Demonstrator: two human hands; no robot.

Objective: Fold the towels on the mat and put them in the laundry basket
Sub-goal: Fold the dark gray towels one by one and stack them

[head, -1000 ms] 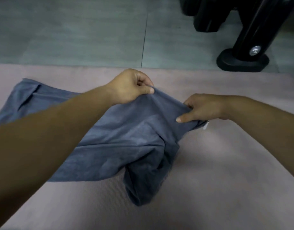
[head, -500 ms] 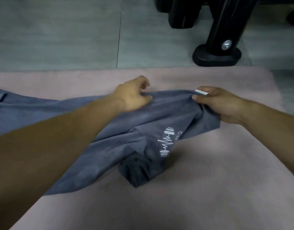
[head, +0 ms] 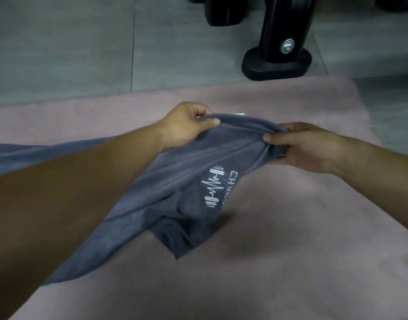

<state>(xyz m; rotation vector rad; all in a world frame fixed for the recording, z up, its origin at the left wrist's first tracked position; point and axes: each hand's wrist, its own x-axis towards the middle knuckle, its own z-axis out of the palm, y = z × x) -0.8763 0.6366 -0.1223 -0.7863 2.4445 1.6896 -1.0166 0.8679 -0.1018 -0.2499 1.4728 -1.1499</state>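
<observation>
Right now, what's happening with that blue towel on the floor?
A person is working on a grey-blue towel over a pinkish mat. The left hand pinches its top edge and the right hand grips the same edge further along, lifting that end. The rest trails across the mat, bunched and not yet folded, with a white logo showing. A black stand foot sits beyond the mat.

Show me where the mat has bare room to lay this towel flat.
Bare: near-right mat, below the right hand and right of the towel; also a strip beyond both hands, up to the floor. Crowded: centre and left, under the towel and left hand.
</observation>
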